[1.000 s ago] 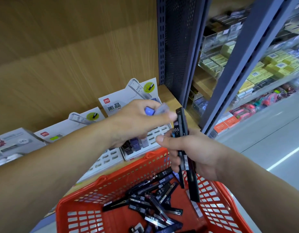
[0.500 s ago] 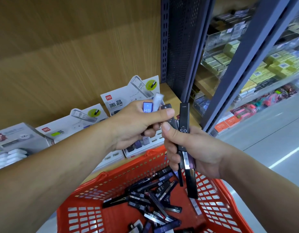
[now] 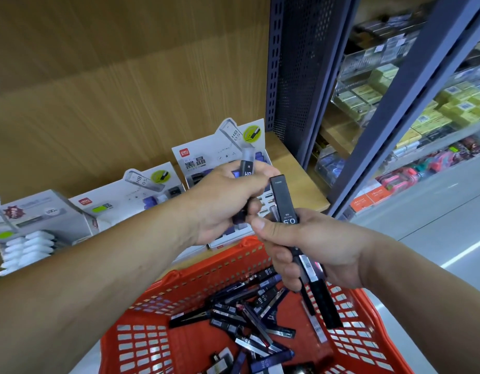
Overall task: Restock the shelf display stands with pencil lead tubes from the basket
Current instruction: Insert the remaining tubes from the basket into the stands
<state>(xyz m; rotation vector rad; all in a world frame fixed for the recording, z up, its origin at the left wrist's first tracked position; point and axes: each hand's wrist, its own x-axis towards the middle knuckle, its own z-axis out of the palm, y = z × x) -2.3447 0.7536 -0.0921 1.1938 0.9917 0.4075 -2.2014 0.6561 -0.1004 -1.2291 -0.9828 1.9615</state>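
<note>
The left hand (image 3: 222,203) is curling round one tube (image 3: 247,164), long axis nearly upright, clear cap up. The stand (image 3: 203,155) is sitting just beyond that hand, so the left looks the nearer for slotting. The right hand (image 3: 314,252) is clamping a bunch (image 3: 283,203) of tubes over the basket (image 3: 141,344), where more are lying loose. The wooden shelf (image 3: 295,168) is bearing the stand; an aisle (image 3: 422,238) is opening rightward.

Orange-red basket (image 3: 136,344), gridded with rectangular holes. Lead tubes (image 3: 272,359) inside: black and dark blue, silver labels. The 0.5 tube (image 3: 282,195) is matt black, white digits. The HB tube (image 3: 247,166): black body, frosted clear cap. Display stand (image 3: 203,155) white, black characters, red logo, lime-green disc. Back panel (image 3: 112,85) tan wood grain; upright (image 3: 295,63) slate blue, perforated.
</note>
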